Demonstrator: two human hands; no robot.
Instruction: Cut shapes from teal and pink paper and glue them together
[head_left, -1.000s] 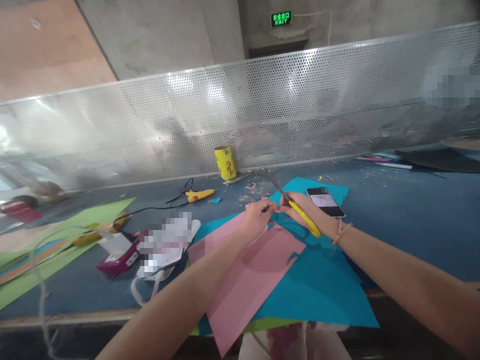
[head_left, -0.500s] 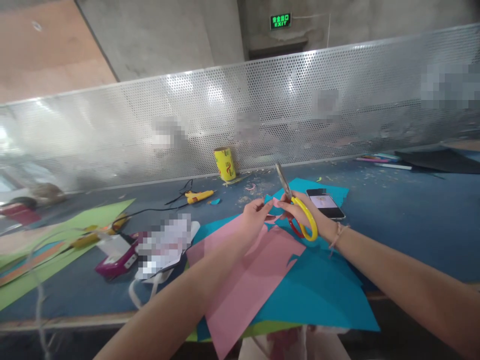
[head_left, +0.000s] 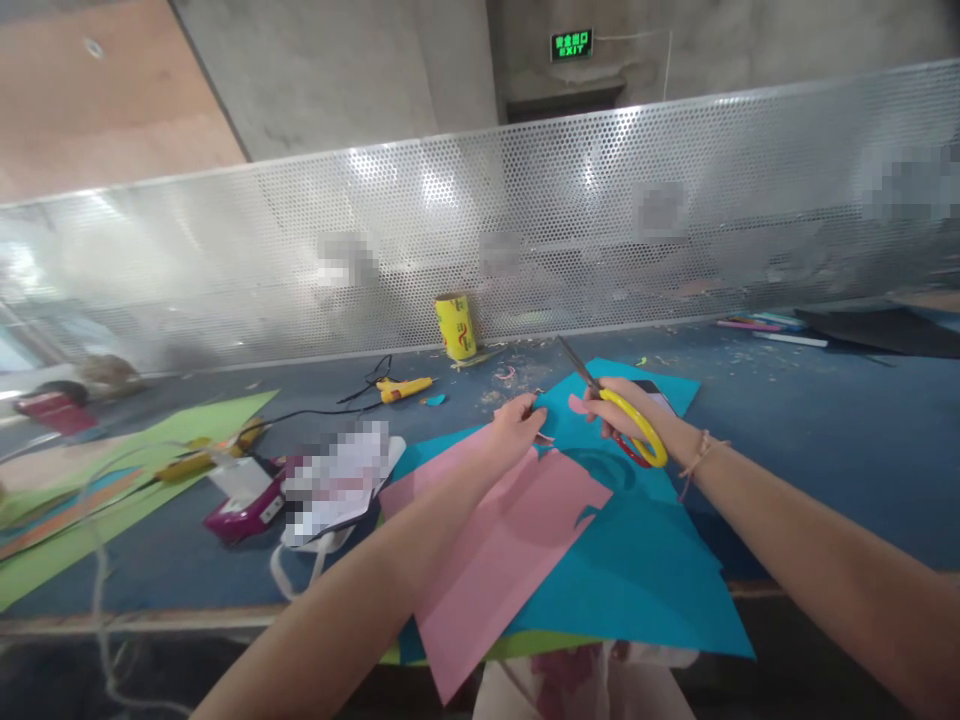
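Observation:
My right hand is closed on scissors with yellow and red handles, their blades pointing up and away. A small pink paper piece is pinched at its fingertips. To its left, my left hand hovers near the far end of a pink paper sheet, fingers curled together. Whatever they may hold is too small to make out. The pink sheet has cut notches along its edge and lies over blue paper. More blue paper lies beyond the hands.
A phone lies partly hidden behind my right hand. A yellow can stands against the perforated metal screen. Left are a yellow glue gun, another phone, a purple power strip, cables and green paper. Pens and black paper lie right.
My hands have drawn apart. The right moved rightward with the scissors and the small pink piece, now covering more of the phone; the left stayed near the pink sheet.

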